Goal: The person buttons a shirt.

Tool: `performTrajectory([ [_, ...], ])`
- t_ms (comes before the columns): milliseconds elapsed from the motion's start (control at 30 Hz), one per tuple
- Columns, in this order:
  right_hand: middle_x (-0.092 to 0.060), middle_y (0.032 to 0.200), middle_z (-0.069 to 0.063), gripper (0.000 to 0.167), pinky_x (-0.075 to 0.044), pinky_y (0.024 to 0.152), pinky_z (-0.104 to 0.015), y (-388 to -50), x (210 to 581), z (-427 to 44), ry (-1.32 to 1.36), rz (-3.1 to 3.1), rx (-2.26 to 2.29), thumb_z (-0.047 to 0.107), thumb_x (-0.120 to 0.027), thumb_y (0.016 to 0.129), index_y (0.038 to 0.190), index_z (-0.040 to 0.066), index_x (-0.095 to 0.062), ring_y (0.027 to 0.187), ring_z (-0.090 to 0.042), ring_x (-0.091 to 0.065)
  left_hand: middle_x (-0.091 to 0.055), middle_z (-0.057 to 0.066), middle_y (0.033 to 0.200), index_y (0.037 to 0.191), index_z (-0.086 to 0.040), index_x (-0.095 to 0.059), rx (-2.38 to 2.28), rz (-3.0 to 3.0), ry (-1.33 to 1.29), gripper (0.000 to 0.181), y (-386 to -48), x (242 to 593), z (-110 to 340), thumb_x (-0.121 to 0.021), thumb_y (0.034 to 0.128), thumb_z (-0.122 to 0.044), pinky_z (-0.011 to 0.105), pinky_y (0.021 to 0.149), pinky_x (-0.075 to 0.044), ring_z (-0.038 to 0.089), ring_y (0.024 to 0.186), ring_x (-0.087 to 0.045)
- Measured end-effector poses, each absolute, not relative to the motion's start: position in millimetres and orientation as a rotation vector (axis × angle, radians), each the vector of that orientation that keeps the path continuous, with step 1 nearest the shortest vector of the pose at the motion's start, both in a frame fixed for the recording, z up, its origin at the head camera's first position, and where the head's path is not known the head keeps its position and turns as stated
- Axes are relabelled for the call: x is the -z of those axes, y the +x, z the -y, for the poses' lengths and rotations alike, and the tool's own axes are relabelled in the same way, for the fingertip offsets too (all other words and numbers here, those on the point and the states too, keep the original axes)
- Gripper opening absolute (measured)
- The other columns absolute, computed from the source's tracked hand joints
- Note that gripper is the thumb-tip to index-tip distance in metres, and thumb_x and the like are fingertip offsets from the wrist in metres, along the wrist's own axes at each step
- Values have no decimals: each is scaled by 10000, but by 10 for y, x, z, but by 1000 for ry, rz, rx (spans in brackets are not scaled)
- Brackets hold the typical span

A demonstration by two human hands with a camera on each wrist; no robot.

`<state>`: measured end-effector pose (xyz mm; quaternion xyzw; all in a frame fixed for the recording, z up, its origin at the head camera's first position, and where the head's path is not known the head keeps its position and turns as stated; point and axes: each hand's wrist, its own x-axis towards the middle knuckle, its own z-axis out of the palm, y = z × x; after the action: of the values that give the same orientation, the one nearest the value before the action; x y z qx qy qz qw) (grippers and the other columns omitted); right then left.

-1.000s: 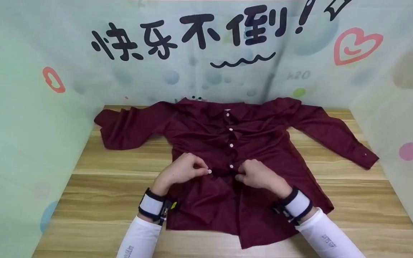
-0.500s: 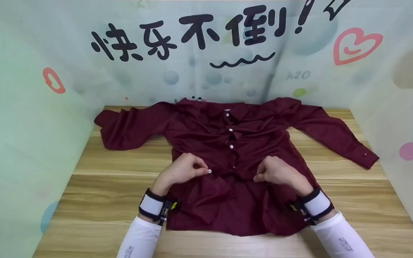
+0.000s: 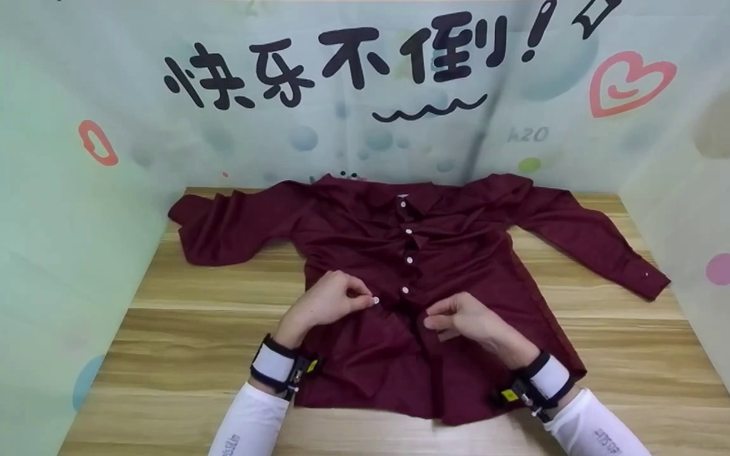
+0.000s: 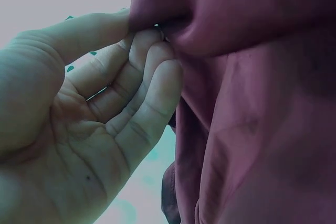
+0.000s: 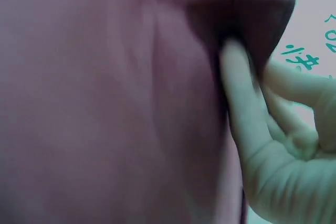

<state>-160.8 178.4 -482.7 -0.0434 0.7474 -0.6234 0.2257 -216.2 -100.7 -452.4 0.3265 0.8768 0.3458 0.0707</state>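
A dark red long-sleeved shirt point(image 3: 346, 237) lies front up, collar away from me, with several white buttons down its middle. My left hand point(image 3: 327, 301) pinches its left-lying front edge beside a white button point(image 3: 375, 301), thumb and fingertips meeting at the cloth. In the left wrist view the fabric point(image 4: 252, 114) hangs from that pinch. To the right, my right hand point(image 3: 476, 326) holds the other front edge between thumb and fingers. The right wrist view, somewhat blurred, shows fingers point(image 5: 244, 98) at a fold of the cloth. Below the hands the two front panels lie apart.
The shirt lies on a wood-grain tabletop point(image 3: 181, 367). Both sleeves spread outward, the right one ending in a buttoned cuff point(image 3: 647, 282). Printed cloth walls point(image 3: 276, 139) enclose the table at the back and on both sides.
My right hand first moved right, drawing its front panel outward, then came back left and slightly lower with fingers more extended. The left hand has kept its pinch almost in place.
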Motion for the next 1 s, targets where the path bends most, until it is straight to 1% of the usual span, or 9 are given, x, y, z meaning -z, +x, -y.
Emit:
performTrajectory([
  [67,-632,893,-38,265,-550,708,-346,-1612,4850,-1718,-45,-1996,1843,13,-687,851,1070,-127,-633,780,-133,-627,-705,-103,836,873,-152,-775,-1042,-2644,966,141,-2157,4538,980,-712,852,-276,283,742,-474,89,809,-628],
  [167,-642,902,-45,267,-547,731,-343,-1645,4845,-1635,24,-1910,2009,-17,-669,852,1089,-128,-619,795,-143,-642,-699,-114,817,855,-157,-774,-1054,-2643,949,144,-2149,4564,937,-711,849,-287,280,732,-470,84,787,-617],
  [333,-683,899,-66,266,-549,714,-327,-1716,4797,-1539,84,-1899,2146,-1,-693,839,1076,-115,-645,783,-152,-663,-691,-117,795,847,-152,-772,-1065,-2640,933,139,-2144,4599,827,-703,846,-273,261,703,-467,71,754,-607],
  [533,-693,927,-108,305,-551,723,-337,-1786,4765,-1450,117,-1941,2174,20,-723,828,1088,-120,-649,799,-177,-679,-685,-102,783,834,-145,-768,-1088,-2635,860,121,-2144,4568,683,-704,835,-248,252,682,-462,74,737,-599],
  [733,-700,927,-132,295,-549,736,-345,-1818,4753,-1403,169,-1985,2179,31,-728,828,1091,-88,-663,823,-206,-681,-693,-75,808,842,-139,-770,-1109,-2670,803,128,-2149,4532,629,-698,844,-246,262,694,-472,91,740,-605],
  [1000,-692,1010,-134,303,-544,754,-342,-1828,4758,-1377,142,-2042,2175,53,-730,831,1107,-62,-677,859,-199,-676,-690,-66,823,868,-122,-763,-1184,-2708,731,120,-2170,4582,632,-682,843,-207,282,723,-469,123,778,-614],
])
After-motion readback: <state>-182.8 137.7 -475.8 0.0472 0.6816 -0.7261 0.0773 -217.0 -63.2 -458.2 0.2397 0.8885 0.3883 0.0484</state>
